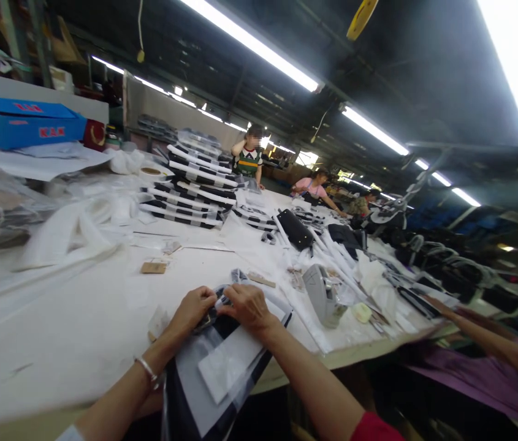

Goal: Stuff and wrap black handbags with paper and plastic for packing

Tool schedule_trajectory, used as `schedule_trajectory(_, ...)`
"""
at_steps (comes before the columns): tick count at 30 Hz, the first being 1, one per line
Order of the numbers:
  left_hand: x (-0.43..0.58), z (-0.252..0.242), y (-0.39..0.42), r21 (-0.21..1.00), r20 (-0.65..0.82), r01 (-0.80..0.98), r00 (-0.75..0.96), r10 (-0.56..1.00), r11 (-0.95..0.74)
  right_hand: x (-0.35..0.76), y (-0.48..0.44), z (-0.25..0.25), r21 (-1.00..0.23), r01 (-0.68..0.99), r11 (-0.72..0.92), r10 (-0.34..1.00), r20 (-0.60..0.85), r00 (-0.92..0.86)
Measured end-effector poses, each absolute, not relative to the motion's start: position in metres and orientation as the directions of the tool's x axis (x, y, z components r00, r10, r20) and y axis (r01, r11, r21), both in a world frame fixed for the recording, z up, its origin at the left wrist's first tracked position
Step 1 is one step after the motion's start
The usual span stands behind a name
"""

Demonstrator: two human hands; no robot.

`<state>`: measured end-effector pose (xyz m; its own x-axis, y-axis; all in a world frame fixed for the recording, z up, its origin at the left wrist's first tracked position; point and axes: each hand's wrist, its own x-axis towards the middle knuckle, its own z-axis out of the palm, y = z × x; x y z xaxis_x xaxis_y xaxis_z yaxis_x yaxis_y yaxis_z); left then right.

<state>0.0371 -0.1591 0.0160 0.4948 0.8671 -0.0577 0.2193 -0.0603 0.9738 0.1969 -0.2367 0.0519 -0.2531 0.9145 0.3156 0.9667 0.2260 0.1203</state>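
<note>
A black bag (pixel 176 392) with pale grey and white sheets against it leans over the table's front edge, partly covered by clear plastic. Both of my hands work close together at its top end. My left hand (pixel 194 307) pinches its fingers together at the strap there; just what lies between the fingertips is hidden. Curled over a white-wrapped strap (pixel 223 300), my right hand (pixel 252 306) is closed on it. A small brown tag (pixel 152 267) lies on the table beyond my left hand.
Several bags in white wrapping (pixel 198 177) are stacked at the back. A grey device (pixel 318 291) stands right of my hands. A blue box (pixel 24 122) is at far left. A co-worker's arm (pixel 479 331) reaches in from the right; other people stand behind the white table (pixel 79 331).
</note>
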Motion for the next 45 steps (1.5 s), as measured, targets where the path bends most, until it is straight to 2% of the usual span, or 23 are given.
schedule_trajectory(4, 0.039, 0.01, -0.156, 0.98, -0.063, 0.197, 0.484, 0.873, -0.039, 0.205, -0.222, 0.063, 0.29, 0.834, 0.47, 0.775, 0.316, -0.547)
schedule_trajectory(9, 0.04, 0.009, -0.156, 0.98, -0.101, 0.2, 0.472, 0.876, 0.005, 0.209, -0.208, 0.07, 0.325, 0.693, 0.644, 0.676, 0.183, -0.714)
schedule_trajectory(14, 0.038, 0.018, -0.158, 0.955, -0.103, 0.296, 0.428, 0.898, -0.031, 0.209, -0.202, 0.077, 0.248, 0.667, 0.703, 0.677, 0.053, -0.734)
schedule_trajectory(18, 0.036, 0.022, -0.157, 0.943, -0.121, 0.331, 0.413, 0.903, -0.025, 0.209, -0.206, 0.085, 0.169, 0.71, 0.683, 0.723, -0.022, -0.69)
schedule_trajectory(23, 0.036, 0.03, -0.155, 0.95, -0.086, 0.306, 0.463, 0.882, -0.068, 0.206, -0.204, 0.091, 0.187, 0.77, 0.611, 0.789, -0.065, -0.611)
schedule_trajectory(25, 0.036, 0.038, -0.153, 0.953, -0.03, 0.279, 0.465, 0.885, -0.115, 0.206, -0.196, 0.092, 0.208, 0.803, 0.559, 0.825, -0.045, -0.563)
schedule_trajectory(27, 0.033, 0.048, -0.152, 0.946, 0.092, 0.246, 0.419, 0.903, -0.21, 0.209, -0.186, 0.095, 0.213, 0.871, 0.443, 0.883, 0.069, -0.465)
schedule_trajectory(30, 0.021, 0.065, -0.15, 0.898, 0.285, 0.248, 0.3, 0.91, -0.363, 0.217, -0.178, 0.105, 0.13, 0.964, 0.232, 0.916, 0.304, -0.262)
schedule_trajectory(32, 0.009, 0.073, -0.15, 0.868, 0.344, 0.282, 0.252, 0.905, -0.408, 0.224, -0.181, 0.113, 0.068, 0.983, 0.171, 0.904, 0.385, -0.184)
schedule_trajectory(39, -0.031, 0.071, -0.148, 0.819, 0.363, 0.381, 0.237, 0.901, -0.43, 0.262, -0.239, 0.114, -0.074, 0.995, 0.072, 0.929, 0.368, -0.04)
schedule_trajectory(42, -0.044, 0.06, -0.145, 0.829, 0.353, 0.375, 0.224, 0.909, -0.414, 0.285, -0.281, 0.104, -0.246, 0.967, -0.071, 0.903, 0.397, 0.167)
schedule_trajectory(45, -0.056, 0.047, -0.147, 0.883, 0.275, 0.343, 0.172, 0.946, -0.319, 0.302, -0.331, 0.093, -0.534, 0.8, -0.273, 0.814, 0.315, 0.488)
